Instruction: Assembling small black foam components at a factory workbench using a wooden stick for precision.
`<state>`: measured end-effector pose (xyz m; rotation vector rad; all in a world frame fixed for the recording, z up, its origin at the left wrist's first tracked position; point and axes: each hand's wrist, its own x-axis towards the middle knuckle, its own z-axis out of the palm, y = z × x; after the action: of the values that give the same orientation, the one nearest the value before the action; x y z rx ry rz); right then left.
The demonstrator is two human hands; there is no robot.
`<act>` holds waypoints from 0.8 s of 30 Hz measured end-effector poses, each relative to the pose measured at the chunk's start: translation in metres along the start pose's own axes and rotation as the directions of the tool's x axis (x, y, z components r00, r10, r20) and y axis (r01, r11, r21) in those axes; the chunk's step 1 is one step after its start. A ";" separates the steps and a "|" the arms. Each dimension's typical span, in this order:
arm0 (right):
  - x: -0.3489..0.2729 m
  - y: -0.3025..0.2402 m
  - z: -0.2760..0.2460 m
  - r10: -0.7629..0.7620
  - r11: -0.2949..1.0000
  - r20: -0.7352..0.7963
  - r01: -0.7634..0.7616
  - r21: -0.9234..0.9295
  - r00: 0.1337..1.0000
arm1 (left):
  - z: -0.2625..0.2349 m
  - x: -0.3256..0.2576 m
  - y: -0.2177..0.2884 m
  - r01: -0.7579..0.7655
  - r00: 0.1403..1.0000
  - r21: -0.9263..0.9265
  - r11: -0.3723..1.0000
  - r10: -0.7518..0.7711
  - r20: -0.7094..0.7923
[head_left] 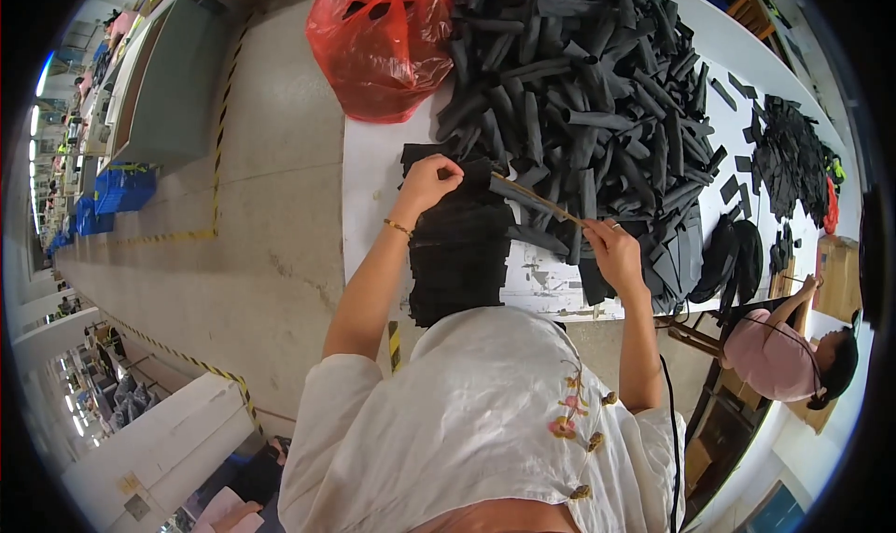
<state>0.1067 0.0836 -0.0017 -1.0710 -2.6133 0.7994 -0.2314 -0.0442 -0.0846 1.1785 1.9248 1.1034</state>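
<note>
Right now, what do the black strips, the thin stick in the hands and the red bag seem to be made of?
The black tube-like strips look like matte fabric or soft webbing: dull, limp, no shine, though foam is possible. The thin tan stick, held between the left hand and right hand, looks like bare wood or bamboo. The red bag is thin glossy plastic, crinkled and translucent.

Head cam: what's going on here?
A person at a white table works on black fabric pieces. The left hand pinches one black piece above a flat stack. The right hand grips a thin stick that points into that piece. A big pile of black tubes lies beyond, with a red bag at the table's corner. Another person sits to the right.
</note>
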 end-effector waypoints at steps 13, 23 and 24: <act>0.010 -0.008 -0.012 -0.109 0.992 0.007 0.109 -0.066 0.994 | -0.016 -0.002 0.005 0.123 0.991 -0.026 0.992 -0.121 0.059; 0.012 -0.011 -0.007 -0.237 0.964 -0.037 0.230 -0.134 0.971 | -0.013 -0.007 0.006 0.005 0.991 0.083 0.996 -0.017 0.135; 0.012 -0.014 -0.010 -0.222 0.963 -0.023 0.216 -0.160 0.975 | -0.014 -0.007 0.009 -0.007 0.991 0.058 0.998 -0.001 0.136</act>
<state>0.0939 0.0878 0.0139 -0.8034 -2.7337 0.5261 -0.2366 -0.0525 -0.0695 1.2555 1.8617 0.9491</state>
